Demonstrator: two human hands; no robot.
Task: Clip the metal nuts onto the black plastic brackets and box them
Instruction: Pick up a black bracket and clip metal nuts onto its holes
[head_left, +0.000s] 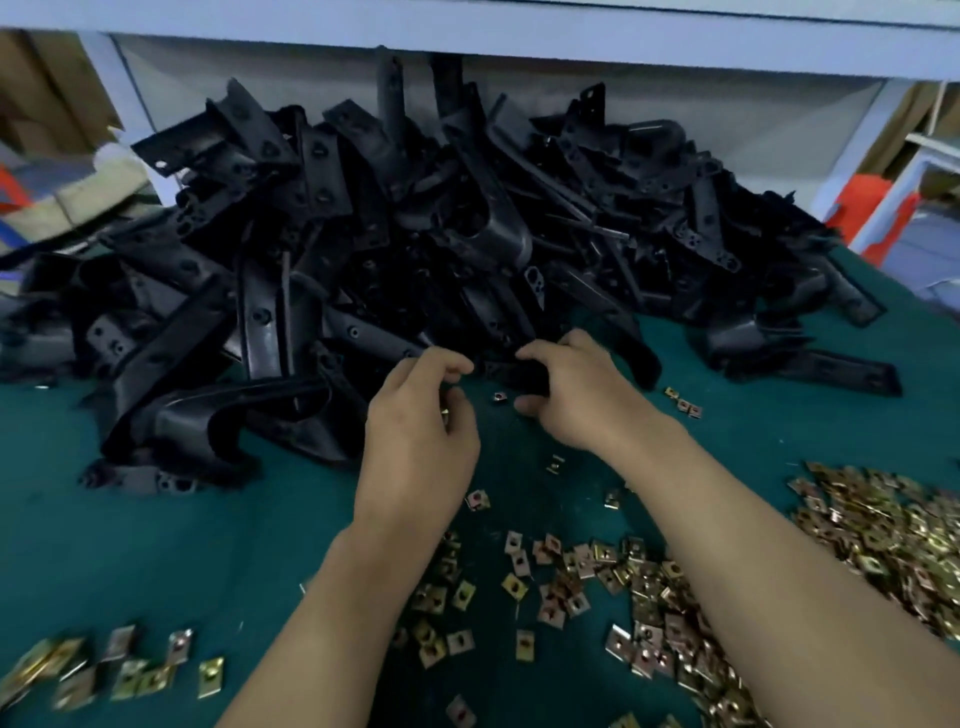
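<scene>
**Desk:** Where's the bracket?
**Me:** In my view it's in the R hand (576, 389). It's a matte blk plastic bracket (519, 371), fingers curled over the top, thumb under, at the near edge of the pile (363, 234).
**Desk:** L hand?
**Me:** L hand (421, 415) is curled tight, pinching a brass-shiny nut (445, 412) btwn thumb & fingers, just left of the bracket.
**Desk:** Around them?
**Me:** The pile is tangled, angular blk mouldings w/ holes, far centre. Flat square loose nuts (571, 571) are scattered near on the green cloth (130, 545), w/ a thicker heap (893, 535) at right.
</scene>
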